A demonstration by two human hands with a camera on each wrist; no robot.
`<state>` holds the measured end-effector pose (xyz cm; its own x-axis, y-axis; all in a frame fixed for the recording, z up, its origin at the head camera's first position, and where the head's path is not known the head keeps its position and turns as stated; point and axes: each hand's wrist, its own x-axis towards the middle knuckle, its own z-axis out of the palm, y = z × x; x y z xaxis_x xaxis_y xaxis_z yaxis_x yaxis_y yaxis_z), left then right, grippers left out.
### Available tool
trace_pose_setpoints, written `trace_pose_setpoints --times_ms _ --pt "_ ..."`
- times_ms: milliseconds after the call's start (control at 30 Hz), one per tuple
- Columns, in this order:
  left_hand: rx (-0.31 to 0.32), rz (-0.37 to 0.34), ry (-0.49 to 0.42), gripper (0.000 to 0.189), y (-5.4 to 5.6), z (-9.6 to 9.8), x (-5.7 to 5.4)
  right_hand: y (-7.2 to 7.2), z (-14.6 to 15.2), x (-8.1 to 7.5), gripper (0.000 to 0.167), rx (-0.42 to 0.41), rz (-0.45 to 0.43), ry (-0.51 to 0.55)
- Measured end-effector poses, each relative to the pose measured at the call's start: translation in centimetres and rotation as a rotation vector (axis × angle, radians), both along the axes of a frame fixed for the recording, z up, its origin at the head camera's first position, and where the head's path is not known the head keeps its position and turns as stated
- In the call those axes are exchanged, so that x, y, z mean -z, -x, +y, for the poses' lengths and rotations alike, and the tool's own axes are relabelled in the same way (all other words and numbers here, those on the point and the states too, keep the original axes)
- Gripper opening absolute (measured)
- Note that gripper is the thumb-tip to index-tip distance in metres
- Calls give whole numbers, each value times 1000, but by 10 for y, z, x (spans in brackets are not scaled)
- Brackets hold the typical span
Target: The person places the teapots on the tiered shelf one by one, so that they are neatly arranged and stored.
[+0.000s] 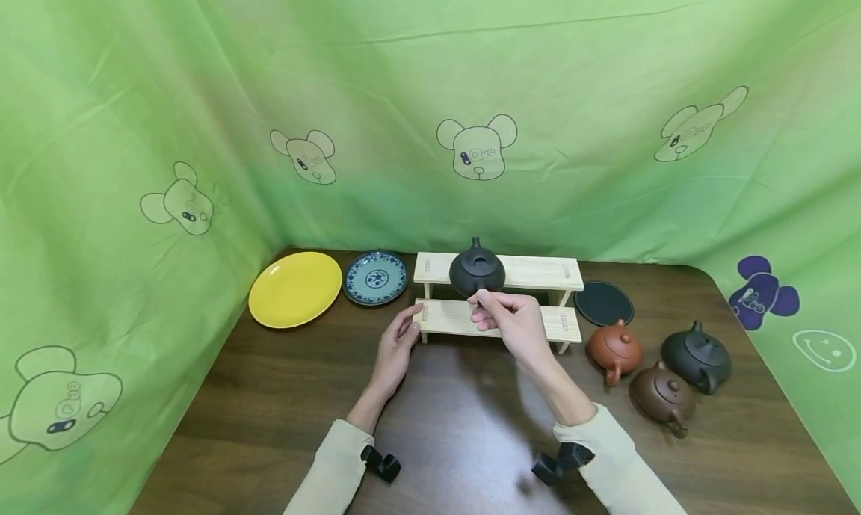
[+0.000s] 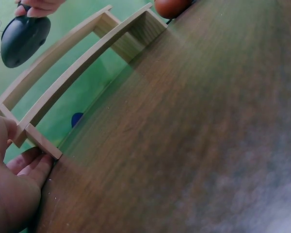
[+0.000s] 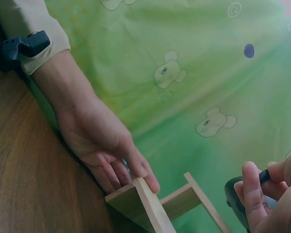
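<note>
My right hand (image 1: pixel 519 327) pinches a black teapot (image 1: pixel 477 271) by its handle, the spout pointing away. In the left wrist view the teapot (image 2: pixel 24 41) hangs in the air, apart from the two-tier wooden stand (image 1: pixel 531 270). At the stand's left end, my left hand (image 1: pixel 394 352) holds the corner of the lower shelf (image 1: pixel 452 318). Seen from the right wrist, the left thumb and index finger lie at the board's end, with the other fingers by its leg. Fingers of the right hand (image 3: pixel 276 204) partly cover the teapot there.
On the right sit a red-brown teapot (image 1: pixel 615 348), a dark brown teapot (image 1: pixel 662 397) and a second black teapot (image 1: pixel 696 356). Behind them lies a black round plate (image 1: pixel 604 303). A yellow plate (image 1: pixel 294 289) and a blue patterned plate (image 1: pixel 375 277) lie left of the stand. Green cloth (image 1: pixel 377 74) encloses the table.
</note>
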<state>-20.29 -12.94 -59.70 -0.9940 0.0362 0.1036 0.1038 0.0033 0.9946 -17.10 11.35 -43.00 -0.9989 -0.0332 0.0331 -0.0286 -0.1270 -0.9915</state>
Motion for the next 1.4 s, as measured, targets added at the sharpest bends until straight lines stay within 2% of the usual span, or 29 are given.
trace_pose_setpoints --times_ms 200,400,533,700,833,1133,1400 --pt "19 -16 5 38 0 -1 -2 11 -11 1 33 -1 -24 10" --pt "8 -18 12 38 1 -1 0 19 -20 3 32 13 -26 53" --pt "-3 16 9 38 1 0 -1 22 -25 5 32 33 -32 72" --pt "-10 77 22 37 -4 3 -7 26 -31 8 32 47 -42 63" --pt "-15 47 24 37 -3 2 -9 29 -36 10 32 60 -51 44" --pt "5 -9 -5 39 2 0 0 35 -42 9 32 74 -60 21" --pt "4 -15 -3 38 3 -1 1 37 -44 9 33 50 -73 16"
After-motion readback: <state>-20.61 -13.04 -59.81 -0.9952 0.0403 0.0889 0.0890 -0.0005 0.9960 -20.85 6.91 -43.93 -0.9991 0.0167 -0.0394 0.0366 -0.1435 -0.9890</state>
